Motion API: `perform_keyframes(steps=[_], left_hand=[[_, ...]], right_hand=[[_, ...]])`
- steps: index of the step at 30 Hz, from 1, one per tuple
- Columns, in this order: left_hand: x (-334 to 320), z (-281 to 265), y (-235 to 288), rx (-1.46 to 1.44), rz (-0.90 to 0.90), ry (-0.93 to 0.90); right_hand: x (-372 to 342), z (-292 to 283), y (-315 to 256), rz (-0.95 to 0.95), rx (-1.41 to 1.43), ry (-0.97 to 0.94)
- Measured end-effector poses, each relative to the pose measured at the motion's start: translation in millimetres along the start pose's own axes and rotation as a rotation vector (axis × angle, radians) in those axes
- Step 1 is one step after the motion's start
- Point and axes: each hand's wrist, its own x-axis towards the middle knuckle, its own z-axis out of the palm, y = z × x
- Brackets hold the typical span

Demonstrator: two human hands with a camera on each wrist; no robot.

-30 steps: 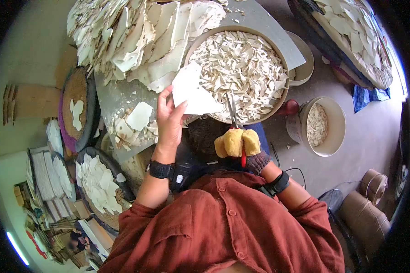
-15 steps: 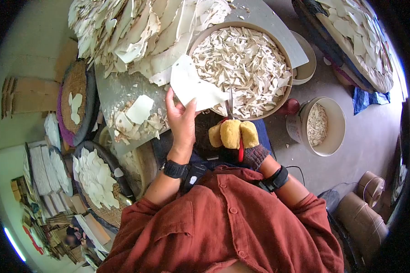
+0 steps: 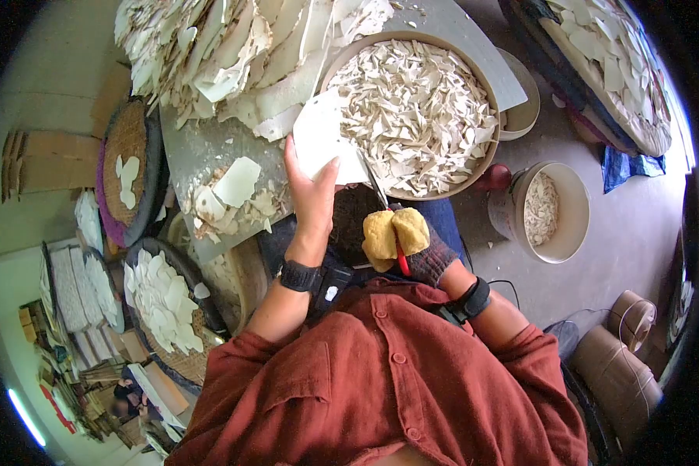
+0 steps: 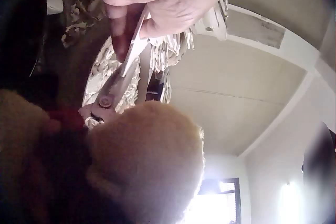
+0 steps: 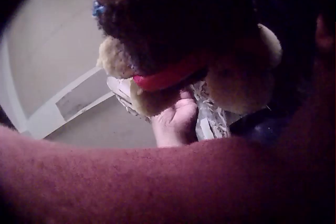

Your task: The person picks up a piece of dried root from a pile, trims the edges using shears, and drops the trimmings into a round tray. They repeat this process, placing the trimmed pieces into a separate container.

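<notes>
Pale walls point(image 3: 54, 101) and a grey floor point(image 3: 551, 303) surround the workplace, and a grey bench point(image 3: 499, 74) stands before a person in a rust-red shirt point(image 3: 349, 365). Across the far left of the bench sprawls a heap of big off-white sheets point(image 3: 233, 70), brown along their edges. Off to the right, a broad basket point(image 3: 590, 70) is loaded with pale pieces, and on the left two more round baskets hold similar ones. A wide round tray point(image 3: 495, 124), full of small white chips point(image 3: 419, 116), sits at the near edge of the bench, with scraps point(image 3: 241, 206) lying to its left. On the floor to the right, a white bucket point(image 3: 575, 229) holds more chips. The bare left hand point(image 3: 312, 198) has its grip pinching a white sheet point(image 3: 318, 140), thumb on one face and fingers behind, raised by the tray's left rim. The right hand point(image 3: 423, 256), in a dark knitted glove with yellow padding point(image 3: 412, 227) at the fingers, has its grip closed around red-handled scissors point(image 3: 375, 182). Their blades slant up to the sheet's right-hand edge; I can't tell whether they bite into it.
</notes>
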Motion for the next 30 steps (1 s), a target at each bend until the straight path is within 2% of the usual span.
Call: perform_keyframes(steps=[2,4,6,9,11,13,15,17,20,22,25,26,29,30], left_hand=[[3.7,-4.5,-6.4,-0.014,0.016,-0.028],[3.4,-5.5,-5.6,-0.018,-0.006,-0.082],[0.0,-6.1,0.8,-0.009,-0.064,-0.157],[2.2,-10.1,0.9,-0.054,-0.082,-0.19],[4.2,-12.4,-2.1,-0.025,-0.066,-0.203],[5.5,-14.1,-3.0,-0.012,-0.055,-0.209],[3.9,-16.9,0.0,-0.015,-0.054,-0.208],[0.2,-21.9,8.4,-0.012,-0.109,-0.21],[-6.1,-38.9,23.9,-0.037,-0.143,-0.303],[-15.6,-51.5,29.4,-0.061,-0.168,-0.36],[-26.6,-68.6,33.7,0.052,-0.166,-0.416],[-29.6,-73.3,34.2,0.028,-0.151,-0.401],[-40.0,-87.7,30.3,-0.073,-0.052,-0.139],[-42.3,-93.6,25.1,-0.069,-0.025,-0.042]], right_hand=[[-0.1,1.9,3.0,0.022,-0.068,-0.032],[-3.3,10.9,16.3,0.163,0.242,-0.017],[-6.0,18.2,29.8,0.227,0.363,-0.027],[-11.1,15.9,36.8,0.137,0.18,-0.034],[-0.8,-4.9,0.2,-0.02,-0.048,-0.005],[-0.4,-7.2,-4.1,0.032,0.099,-0.03],[-0.4,-8.7,-8.5,0.175,0.355,-0.068],[-1.9,-12.3,-12.4,0.417,0.711,-0.116],[-43.5,34.3,99.9,0.605,1.879,0.218],[-9.0,16.0,41.6,0.187,1.629,0.056],[2.9,12.5,41.6,0.193,1.641,0.002],[4.3,10.5,39.6,0.175,1.211,0.009],[9.6,25.4,30.8,0.214,0.65,-0.053],[16.2,21.0,16.4,0.236,0.559,-0.118]])
